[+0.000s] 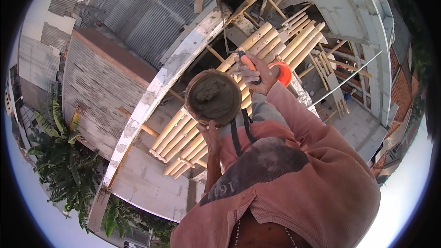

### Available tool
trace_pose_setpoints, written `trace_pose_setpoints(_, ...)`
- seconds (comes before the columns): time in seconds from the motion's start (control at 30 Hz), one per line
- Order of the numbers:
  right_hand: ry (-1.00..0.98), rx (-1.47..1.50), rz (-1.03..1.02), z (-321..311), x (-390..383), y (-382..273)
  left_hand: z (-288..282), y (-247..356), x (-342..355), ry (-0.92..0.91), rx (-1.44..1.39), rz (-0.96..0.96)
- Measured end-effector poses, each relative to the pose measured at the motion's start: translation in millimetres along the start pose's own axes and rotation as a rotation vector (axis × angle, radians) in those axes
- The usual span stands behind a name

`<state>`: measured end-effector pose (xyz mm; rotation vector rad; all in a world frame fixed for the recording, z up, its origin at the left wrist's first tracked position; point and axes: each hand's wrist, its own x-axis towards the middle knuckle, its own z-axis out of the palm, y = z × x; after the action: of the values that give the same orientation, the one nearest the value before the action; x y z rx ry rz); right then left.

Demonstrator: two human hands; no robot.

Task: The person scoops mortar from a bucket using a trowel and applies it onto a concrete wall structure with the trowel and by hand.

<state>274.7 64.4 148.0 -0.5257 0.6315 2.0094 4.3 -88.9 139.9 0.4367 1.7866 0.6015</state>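
A round, brown-rimmed bucket [187, 93] of wet grey mortar [213, 95] is in front of me. My left hand [210, 135] grips its near rim, with the fingers partly hidden under the edge. To the right and a little farther off, my right hand [258, 70] is closed round the orange-and-black handle of a trowel [248, 61]. Its blade is seen nearly edge-on and is hard to make out. Grey smears coat the right fingers. Just right of that hand is an orange-red bucket [283, 74], partly hidden by my wrist.
Bamboo poles [177, 142] lie side by side beneath me as a platform, with gaps to lower levels. A mortar-stained wall top [151, 93] curves along the left. Beyond it are corrugated roofs [151, 9] and banana plants [64, 156]. A pale pole [347, 80] slants at right.
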Motion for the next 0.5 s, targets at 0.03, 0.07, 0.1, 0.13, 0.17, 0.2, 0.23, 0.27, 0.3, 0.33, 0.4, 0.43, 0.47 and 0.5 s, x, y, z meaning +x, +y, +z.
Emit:
trace_pose_setpoints(0.03, 0.074, -0.062, 0.027, -3.3, -16.1, 3.5, -0.5, -0.5, 0.9, -0.028, 0.057, 0.066)
trace_pose_setpoints(0.07, 0.083, -0.066, 0.03, -6.4, -34.2, 4.9, 0.4, 0.0, -0.6, -0.028, 0.052, 0.058)
trace_pose_setpoints(0.1, 0.184, -0.317, 0.115, -8.1, -53.2, 4.3, 3.7, 3.2, -1.2, 0.015, 0.001, 0.02)
trace_pose_setpoints(0.13, 0.282, -0.569, 0.206, -7.4, -65.3, 1.3, 7.3, 4.6, 0.6, 0.062, -0.051, -0.017)
trace_pose_setpoints(0.17, 0.287, -0.572, 0.216, -5.4, -70.6, -3.5, 7.7, 1.9, 5.6, 0.069, -0.055, -0.025)
trace_pose_setpoints(0.2, 0.321, -1.08, 0.24, -3.4, -77.3, -7.2, 4.9, -4.8, 9.9, 0.063, 0.038, 0.005)
trace_pose_setpoints(0.23, 0.346, -1.588, 0.253, 2.5, -80.0, -10.2, 6.9, -1.3, 13.2, 0.049, 0.133, 0.036)
trace_pose_setpoints(0.27, 0.405, -1.79, 0.319, 10.3, -81.4, -11.0, 7.5, 0.7, 11.2, 0.055, 0.126, -0.01)
trace_pose_setpoints(0.3, 0.415, -1.786, 0.317, 0.7, -81.9, -12.6, 11.1, 6.7, 10.1, 0.046, 0.128, -0.012)
trace_pose_setpoints(0.33, 0.308, -2.119, 0.108, -13.9, -79.9, -12.1, 12.7, 9.3, 7.6, 0.056, 0.137, 0.038)
trace_pose_setpoints(0.4, 0.149, -2.428, -0.105, -22.5, -74.4, -11.7, 15.2, 13.2, 7.9, 0.089, 0.147, 0.072)
trace_pose_setpoints(0.43, 0.248, -2.554, 0.004, -8.7, -75.1, -3.2, 12.7, 14.7, 8.8, 0.055, 0.162, 0.048)
trace_pose_setpoints(0.47, 0.345, -2.676, 0.119, -2.1, -74.8, 6.3, 6.7, 14.7, 2.3, 0.023, 0.176, 0.025)
trace_pose_setpoints(0.5, 0.353, -2.676, 0.118, -4.4, -68.3, 7.4, 9.2, 19.1, 2.1, 0.017, 0.176, 0.025)
